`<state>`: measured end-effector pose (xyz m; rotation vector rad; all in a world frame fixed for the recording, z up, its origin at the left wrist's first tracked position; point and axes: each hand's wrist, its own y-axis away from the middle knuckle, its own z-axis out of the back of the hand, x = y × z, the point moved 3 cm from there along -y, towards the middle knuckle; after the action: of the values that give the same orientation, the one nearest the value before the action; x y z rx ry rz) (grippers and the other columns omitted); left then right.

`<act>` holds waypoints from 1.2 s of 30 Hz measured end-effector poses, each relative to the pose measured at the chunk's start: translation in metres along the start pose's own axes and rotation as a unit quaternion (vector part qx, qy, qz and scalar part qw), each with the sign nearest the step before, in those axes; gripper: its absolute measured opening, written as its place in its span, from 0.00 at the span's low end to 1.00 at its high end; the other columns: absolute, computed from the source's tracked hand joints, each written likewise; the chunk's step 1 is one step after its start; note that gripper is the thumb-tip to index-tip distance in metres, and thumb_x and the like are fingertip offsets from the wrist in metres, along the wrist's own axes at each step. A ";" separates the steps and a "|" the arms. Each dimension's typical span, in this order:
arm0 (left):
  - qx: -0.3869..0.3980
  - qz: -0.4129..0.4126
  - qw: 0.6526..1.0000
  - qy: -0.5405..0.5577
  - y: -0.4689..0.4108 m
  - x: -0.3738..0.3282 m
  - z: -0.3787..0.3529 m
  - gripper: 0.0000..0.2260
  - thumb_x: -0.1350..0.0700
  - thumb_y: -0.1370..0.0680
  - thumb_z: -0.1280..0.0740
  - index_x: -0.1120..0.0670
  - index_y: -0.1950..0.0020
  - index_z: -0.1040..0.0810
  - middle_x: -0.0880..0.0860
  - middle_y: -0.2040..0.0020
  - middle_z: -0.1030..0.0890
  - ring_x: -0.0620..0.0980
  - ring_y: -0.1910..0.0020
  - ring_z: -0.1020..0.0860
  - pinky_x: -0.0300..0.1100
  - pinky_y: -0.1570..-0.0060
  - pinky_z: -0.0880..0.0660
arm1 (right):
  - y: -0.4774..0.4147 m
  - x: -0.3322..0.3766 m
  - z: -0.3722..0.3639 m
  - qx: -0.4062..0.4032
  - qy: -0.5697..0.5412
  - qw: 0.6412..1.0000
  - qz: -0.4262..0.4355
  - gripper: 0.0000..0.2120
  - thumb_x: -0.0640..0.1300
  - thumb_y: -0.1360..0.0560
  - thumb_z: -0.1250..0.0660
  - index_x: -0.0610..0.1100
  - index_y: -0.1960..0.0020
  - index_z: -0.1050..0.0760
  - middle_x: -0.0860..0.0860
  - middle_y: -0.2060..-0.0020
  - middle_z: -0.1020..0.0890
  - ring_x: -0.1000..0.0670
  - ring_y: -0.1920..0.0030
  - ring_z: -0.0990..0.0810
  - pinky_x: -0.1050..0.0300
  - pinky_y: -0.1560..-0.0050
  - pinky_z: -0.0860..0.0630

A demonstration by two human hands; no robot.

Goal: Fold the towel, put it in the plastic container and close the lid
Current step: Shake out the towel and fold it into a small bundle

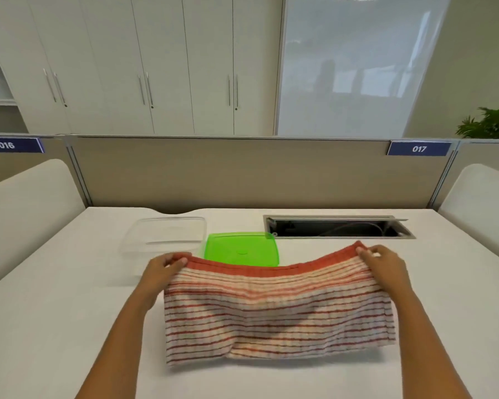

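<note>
A red-and-white striped towel [277,309] hangs in front of me over the white table, held up by its red top edge. My left hand [163,269] pinches the top left corner and my right hand [383,264] pinches the top right corner. The lower part of the towel sags onto the table. Behind it lies the green lid [242,247], flat and partly hidden by the towel's edge. The clear plastic container [167,234] stands open to the left of the lid, beyond my left hand.
An open cable hatch [337,227] is sunk into the table at the back right. A beige partition [242,171] closes off the table's far edge. White chair backs rise at the left [26,203] and right [481,200].
</note>
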<state>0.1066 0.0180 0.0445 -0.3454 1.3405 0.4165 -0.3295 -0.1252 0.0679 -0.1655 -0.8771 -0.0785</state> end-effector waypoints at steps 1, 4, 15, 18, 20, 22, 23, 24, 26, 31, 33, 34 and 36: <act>-0.008 0.010 1.000 0.009 -0.003 0.009 -0.004 0.10 0.62 0.24 0.34 0.54 0.44 0.20 0.58 0.50 0.20 0.54 0.49 0.23 0.39 0.54 0.23 | 0.001 -0.007 -0.009 0.004 -0.003 1.000 -0.015 0.18 0.55 0.23 0.39 0.43 0.40 0.27 0.42 0.49 0.18 0.47 0.57 0.22 0.50 0.51 0.24; -0.046 0.063 0.995 0.069 -0.005 0.028 -0.016 0.20 0.60 0.23 0.35 0.55 0.31 0.32 0.60 0.42 0.24 0.59 0.43 0.24 0.54 0.42 0.27 | 0.008 -0.025 -0.027 0.007 -0.042 0.998 -0.037 0.20 0.55 0.22 0.40 0.42 0.37 0.29 0.41 0.47 0.18 0.49 0.60 0.22 0.54 0.56 0.24; -0.017 0.177 0.972 -0.151 0.028 0.070 -0.020 0.15 0.51 0.24 0.34 0.60 0.44 0.20 0.60 0.46 0.17 0.58 0.48 0.20 0.53 0.41 0.25 | 0.024 -0.082 -0.034 0.126 0.077 0.982 -0.121 0.21 0.55 0.26 0.34 0.40 0.43 0.22 0.43 0.51 0.17 0.44 0.53 0.20 0.53 0.51 0.26; -0.063 0.132 0.962 -0.230 0.034 0.065 -0.024 0.14 0.52 0.22 0.37 0.61 0.45 0.21 0.60 0.46 0.18 0.59 0.47 0.22 0.48 0.46 0.28 | 0.029 -0.084 -0.032 0.155 0.080 0.979 -0.102 0.16 0.54 0.25 0.35 0.41 0.51 0.21 0.46 0.59 0.17 0.48 0.62 0.20 0.58 0.61 0.28; -0.096 0.102 0.960 -0.242 0.039 0.062 -0.028 0.14 0.52 0.21 0.40 0.60 0.43 0.24 0.61 0.45 0.19 0.61 0.45 0.23 0.50 0.46 0.27 | 0.030 -0.082 -0.032 0.126 0.034 0.989 -0.066 0.15 0.54 0.23 0.38 0.41 0.49 0.24 0.45 0.56 0.18 0.47 0.58 0.21 0.55 0.57 0.26; -0.113 0.083 0.955 -0.261 0.044 0.062 -0.032 0.13 0.51 0.20 0.42 0.58 0.43 0.26 0.62 0.47 0.19 0.63 0.47 0.22 0.52 0.49 0.26 | 0.034 -0.079 -0.032 0.067 0.002 0.997 -0.040 0.16 0.53 0.21 0.41 0.41 0.45 0.28 0.46 0.55 0.22 0.45 0.55 0.24 0.52 0.52 0.28; -0.116 0.072 0.950 -0.281 0.046 0.062 -0.034 0.13 0.50 0.20 0.43 0.57 0.44 0.27 0.61 0.48 0.19 0.63 0.48 0.22 0.52 0.50 0.26 | 0.036 -0.079 -0.033 0.037 -0.003 0.999 -0.029 0.15 0.53 0.21 0.43 0.41 0.44 0.29 0.46 0.55 0.23 0.45 0.55 0.25 0.51 0.51 0.29; -0.118 0.060 0.945 -0.298 0.048 0.063 -0.035 0.12 0.50 0.20 0.44 0.56 0.44 0.28 0.61 0.49 0.19 0.63 0.50 0.22 0.52 0.51 0.26 | 0.038 -0.081 -0.034 0.014 0.002 1.000 -0.019 0.15 0.53 0.20 0.44 0.42 0.43 0.30 0.46 0.56 0.24 0.45 0.56 0.26 0.51 0.52 0.29; -0.119 0.041 0.941 -0.314 0.050 0.063 -0.037 0.12 0.50 0.19 0.45 0.55 0.45 0.28 0.60 0.50 0.19 0.62 0.51 0.22 0.51 0.52 0.26 | 0.041 -0.085 -0.037 -0.007 0.029 1.000 -0.007 0.14 0.53 0.20 0.46 0.44 0.44 0.31 0.45 0.57 0.23 0.45 0.59 0.26 0.50 0.54 0.28; -0.107 0.050 0.923 -0.366 0.052 0.070 -0.036 0.12 0.49 0.20 0.44 0.55 0.44 0.28 0.58 0.49 0.19 0.59 0.52 0.21 0.49 0.54 0.27 | 0.039 -0.093 -0.038 -0.015 0.136 0.991 -0.016 0.13 0.54 0.21 0.43 0.47 0.44 0.29 0.47 0.62 0.21 0.45 0.63 0.23 0.52 0.59 0.26; -0.100 0.062 0.905 -0.410 0.053 0.071 -0.036 0.12 0.49 0.20 0.44 0.54 0.43 0.29 0.56 0.47 0.19 0.57 0.50 0.21 0.47 0.54 0.28 | 0.039 -0.095 -0.040 -0.019 0.169 0.985 -0.035 0.13 0.54 0.22 0.41 0.46 0.43 0.29 0.45 0.57 0.18 0.44 0.60 0.21 0.51 0.57 0.24; -0.102 0.066 0.897 -0.425 0.053 0.070 -0.036 0.12 0.50 0.20 0.43 0.55 0.41 0.30 0.56 0.45 0.20 0.57 0.48 0.21 0.47 0.53 0.28 | 0.040 -0.095 -0.041 -0.021 0.177 0.983 -0.043 0.14 0.53 0.22 0.40 0.46 0.42 0.29 0.44 0.53 0.18 0.43 0.57 0.20 0.49 0.55 0.23; -0.116 0.062 0.891 -0.435 0.052 0.065 -0.037 0.14 0.52 0.21 0.42 0.55 0.37 0.30 0.56 0.41 0.22 0.57 0.44 0.23 0.49 0.50 0.28 | 0.041 -0.092 -0.042 -0.034 0.180 0.982 -0.046 0.16 0.50 0.23 0.38 0.44 0.37 0.31 0.42 0.44 0.21 0.40 0.47 0.21 0.45 0.50 0.23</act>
<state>0.0613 0.0525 -0.0272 -0.2208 0.4288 0.7356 -0.3506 -0.0923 -0.0345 -0.1680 -0.5213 -0.2172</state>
